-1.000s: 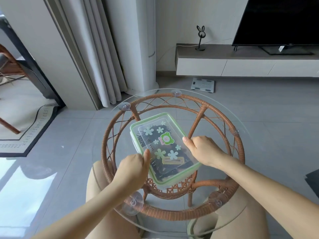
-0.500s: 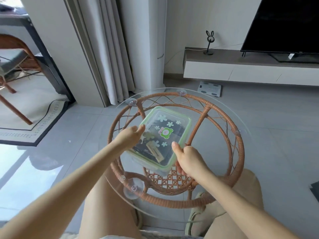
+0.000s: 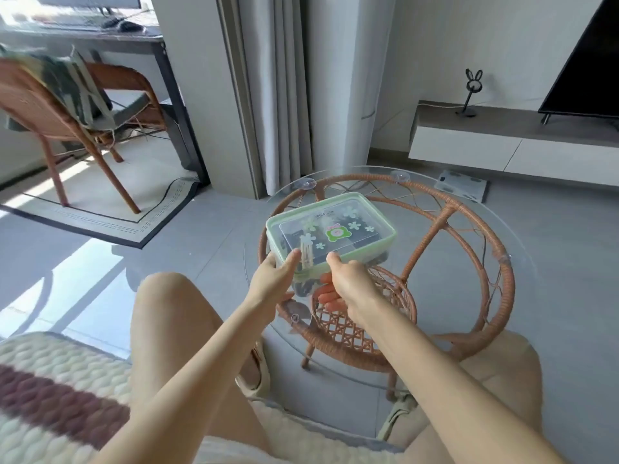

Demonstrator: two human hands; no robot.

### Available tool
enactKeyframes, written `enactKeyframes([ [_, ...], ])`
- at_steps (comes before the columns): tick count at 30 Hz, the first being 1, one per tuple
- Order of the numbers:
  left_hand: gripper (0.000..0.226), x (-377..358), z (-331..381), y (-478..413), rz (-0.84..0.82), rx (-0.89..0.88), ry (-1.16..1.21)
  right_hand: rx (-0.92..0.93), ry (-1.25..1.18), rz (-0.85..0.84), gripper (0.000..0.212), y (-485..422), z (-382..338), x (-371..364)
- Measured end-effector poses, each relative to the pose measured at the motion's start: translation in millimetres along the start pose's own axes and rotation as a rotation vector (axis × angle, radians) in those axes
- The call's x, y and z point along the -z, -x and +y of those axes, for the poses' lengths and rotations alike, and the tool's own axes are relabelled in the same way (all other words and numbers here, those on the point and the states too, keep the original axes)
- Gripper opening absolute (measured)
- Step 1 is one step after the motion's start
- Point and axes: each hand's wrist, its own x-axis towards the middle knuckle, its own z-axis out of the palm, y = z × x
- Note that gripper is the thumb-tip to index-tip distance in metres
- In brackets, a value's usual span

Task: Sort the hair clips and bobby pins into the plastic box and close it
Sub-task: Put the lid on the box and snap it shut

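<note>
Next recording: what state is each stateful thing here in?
Clear plastic box with green-rimmed lid: closed, held by both hands.
Dark hair clips: inside the box.
Left hand: grips the box's near-left corner.
Right hand: grips its near edge, fingers underneath.
Black flat television: screen dark.

support: round glass tabletop (image 3: pixel 462 296) | under it: rattan frame (image 3: pixel 445 216) | plastic box (image 3: pixel 335 226): at near-left rim, contact unclear

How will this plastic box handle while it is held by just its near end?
Likely stiff: the plastic box shows no sag though the left hand and right hand grip only its near end. Probably light for its size, with thin clear walls and small hair clips inside. Those loose clips may slide and shift its balance if it tilts.
</note>
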Motion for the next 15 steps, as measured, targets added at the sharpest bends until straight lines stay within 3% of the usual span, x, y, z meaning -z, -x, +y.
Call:
enactKeyframes([
  [4, 0.034, 14.0, 0.3, -1.6, -0.023, 0.017, -0.112, 0.047, 0.123, -0.026, 0.048, 1.8, 4.5, 15.4],
  [5, 0.035, 19.1, -2.0, -3.5, -0.033, 0.012, -0.138, 0.125, 0.256, 0.09, 0.048, 0.7, 6.0, 25.0],
  [7, 0.04, 28.3, -5.5, -7.3, -0.035, -0.014, -0.16, 0.281, 0.514, 0.478, 0.047, -7.7, 7.0, 47.6],
  [8, 0.041, 33.5, -7.3, -8.6, -0.028, -0.031, -0.165, 0.317, 0.545, 0.582, 0.047, -11.9, 5.8, 56.6],
  [9, 0.043, 38.9, -11.2, -10.9, -0.012, -0.044, -0.166, 0.312, 0.537, 0.561, 0.048, -18.1, 6.5, 63.8],
  [12, 0.06, 61.4, -21.8, -15.1, 0.038, 0.014, -0.165, 0.238, 0.356, 0.213, 0.042, -34.1, 10.4, 61.1],
  [15, 0.037, 85.7, -27.1, -12.9, -0.023, 0.184, 0.138, 0.269, 0.282, 0.092, 0.043, -37.8, 10.4, 33.7],
])
